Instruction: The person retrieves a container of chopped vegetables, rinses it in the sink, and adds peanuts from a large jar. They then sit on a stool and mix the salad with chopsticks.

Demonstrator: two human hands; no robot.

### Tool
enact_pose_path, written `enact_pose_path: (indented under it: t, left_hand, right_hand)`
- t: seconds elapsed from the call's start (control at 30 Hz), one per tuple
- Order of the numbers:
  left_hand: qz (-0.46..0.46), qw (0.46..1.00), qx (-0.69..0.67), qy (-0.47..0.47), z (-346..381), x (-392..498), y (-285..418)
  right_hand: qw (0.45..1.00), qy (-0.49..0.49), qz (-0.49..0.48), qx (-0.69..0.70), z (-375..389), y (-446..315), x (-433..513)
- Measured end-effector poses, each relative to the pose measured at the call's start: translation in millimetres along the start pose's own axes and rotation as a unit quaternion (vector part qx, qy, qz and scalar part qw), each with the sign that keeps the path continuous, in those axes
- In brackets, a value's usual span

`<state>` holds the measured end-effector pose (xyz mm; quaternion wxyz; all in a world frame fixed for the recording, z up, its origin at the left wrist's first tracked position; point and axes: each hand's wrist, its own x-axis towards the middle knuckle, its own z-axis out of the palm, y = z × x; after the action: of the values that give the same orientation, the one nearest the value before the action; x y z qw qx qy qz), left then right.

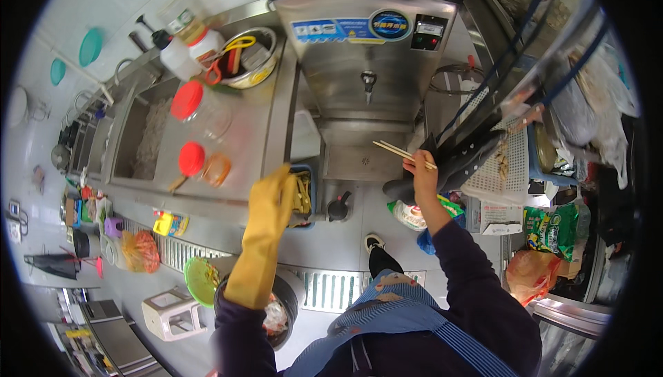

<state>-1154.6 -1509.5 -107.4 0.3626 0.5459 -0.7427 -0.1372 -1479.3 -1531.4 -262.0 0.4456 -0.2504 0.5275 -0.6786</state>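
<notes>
My left hand (272, 196), in a long yellow rubber glove, is raised before the edge of the steel counter (254, 139). Whether its fingers hold anything cannot be made out. Bare, my right hand (423, 172) grips a pair of wooden chopsticks (394, 150) that point left over the steel drip tray (362, 162) of a water boiler (336, 66). On the counter, left of my gloved hand, are a jar of orange-brown contents (216, 169), a red lid (191, 158) and a clear jar (213, 118) by another red lid (187, 100).
A steel bowl (274, 48) with scissors stands at the counter's back. Below lie a blue bin (312, 196) of yellow strips and a black kettle (338, 207) on the floor. A white perforated basket (515, 170) is at right; a black bucket (292, 304) stands by my left forearm.
</notes>
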Motion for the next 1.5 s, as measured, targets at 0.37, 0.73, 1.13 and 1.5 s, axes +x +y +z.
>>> enact_pose_path:
  t: [0.37,0.73,1.13,1.5]
  left_hand:
    - [0.094,0.918,0.287,-0.258,171,246,46]
    - [0.086,0.893,0.332,-0.292,168,224,50]
    - [0.072,0.892,0.346,-0.283,165,219,61]
    - [0.076,0.894,0.343,-0.277,166,220,54]
  right_hand:
    - [0.998,0.043,0.031,0.015,41,50,96]
    - [0.999,0.019,0.023,-0.044,69,55,108]
    - [0.999,0.033,0.025,-0.005,88,57,108]
    - [0.999,0.05,0.002,-0.005,89,41,101]
